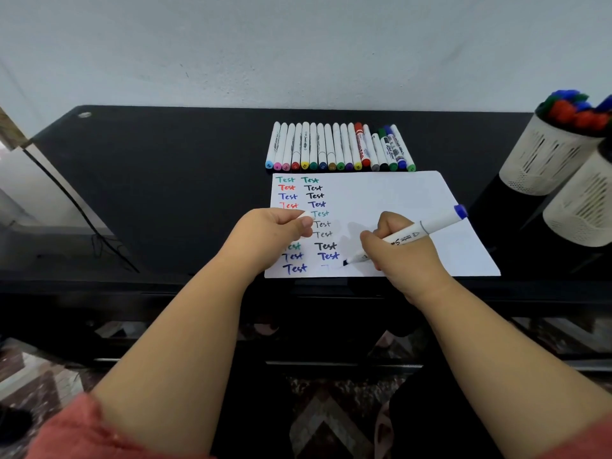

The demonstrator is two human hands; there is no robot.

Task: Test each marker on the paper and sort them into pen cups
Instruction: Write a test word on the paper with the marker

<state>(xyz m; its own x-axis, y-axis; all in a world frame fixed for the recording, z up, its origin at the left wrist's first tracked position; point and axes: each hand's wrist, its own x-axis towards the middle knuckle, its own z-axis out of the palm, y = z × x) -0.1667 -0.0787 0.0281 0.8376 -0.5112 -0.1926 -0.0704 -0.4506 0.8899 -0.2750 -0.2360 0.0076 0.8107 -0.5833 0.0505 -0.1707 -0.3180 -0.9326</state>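
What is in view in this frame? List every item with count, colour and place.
paper: one, white, on the table's near edge, with two columns of "Test" in green, red, blue and black
marker: one, white with a blue end, held with its tip on the paper's near edge
cap: one, white, in the left hand's fingers
marker row: roughly nineteen, mostly white barrels with ends in many colours, side by side behind the paper
cups: two, off-white, perforated, at right; the far one holds markers with blue, red and green ends
table: one, black, against a pale wall
left hand: one, pinches the cap over the paper
right hand: one, grips the marker, writing
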